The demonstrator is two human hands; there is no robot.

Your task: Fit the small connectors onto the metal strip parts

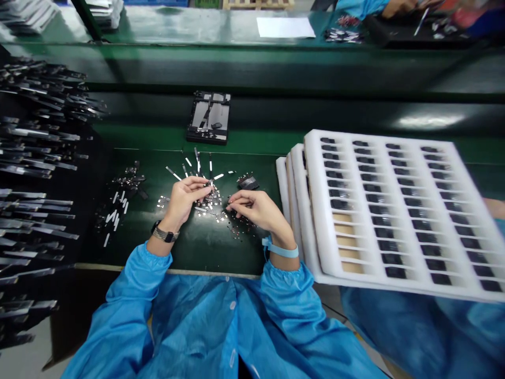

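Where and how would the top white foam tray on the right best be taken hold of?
Probably at the left and right outer edges of the top white foam tray, coming from the near side, with a grip on each edge. It is broad and flat, and its open slots hold rows of dark parts, so it looks best kept level.

Worktop: dk-green glossy bench (197, 252)
Ctr: scattered sm. silver-and-wht parts (215, 201)
Ctr R: sm. reddish-dk bits (239, 229)
L side: loose wht strips (114, 217), blk-and-silver pieces (130, 180)
Rear: blk-and-grey rect. case (218, 115)
R side: stacked wht foam trays (358, 210), overhanging front edge
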